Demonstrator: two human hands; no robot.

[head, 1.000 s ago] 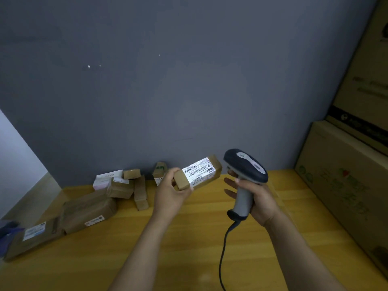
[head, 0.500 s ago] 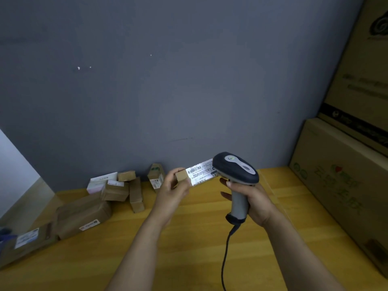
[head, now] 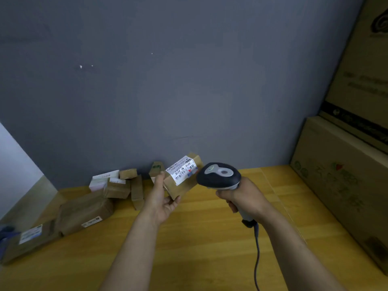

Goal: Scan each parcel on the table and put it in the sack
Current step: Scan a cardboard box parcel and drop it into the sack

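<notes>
Head view: left hand (head: 161, 198) grips one parcel (head: 184, 182), right hand (head: 245, 198) grips one scanner (head: 218, 175); seven parcels (head: 84, 213) on table (head: 199, 248)

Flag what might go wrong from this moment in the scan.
1. The left hand grips the small parcel only at its lower end, tilted, so it could slip.
2. The barcode scanner in the right hand sits very near the label; the read may miss.
3. Its cable trails across the table toward the person and could snag.
</notes>
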